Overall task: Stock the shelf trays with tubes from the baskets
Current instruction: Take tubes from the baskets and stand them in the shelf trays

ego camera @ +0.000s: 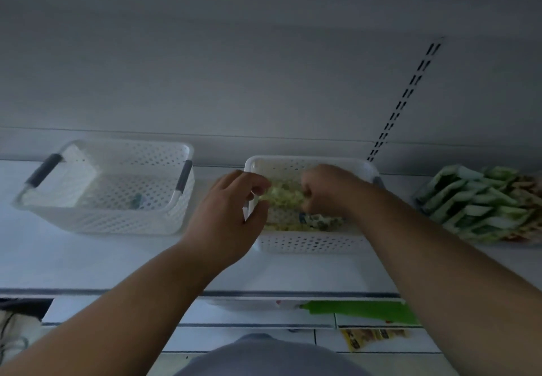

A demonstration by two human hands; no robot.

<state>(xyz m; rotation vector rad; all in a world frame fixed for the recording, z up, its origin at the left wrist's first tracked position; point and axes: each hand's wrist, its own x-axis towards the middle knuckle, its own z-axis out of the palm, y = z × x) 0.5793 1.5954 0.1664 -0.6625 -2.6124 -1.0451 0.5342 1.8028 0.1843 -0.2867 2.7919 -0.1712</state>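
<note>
Two white perforated baskets stand on the white shelf. The left basket is nearly bare, with one small dark item at its bottom. The right basket holds a pile of yellow-green tubes. My left hand reaches over that basket's left rim, its fingers pinching the left end of a bunch of yellow-green tubes. Inside the basket, my right hand is closed on the right end of the same bunch. The picture is blurred, so single tubes are hard to tell apart.
A tray of green and orange tubes, laid in rows, sits at the right end of the shelf. Below the shelf's front edge lie a green tube and a yellow packet. A slotted upright runs up the back wall.
</note>
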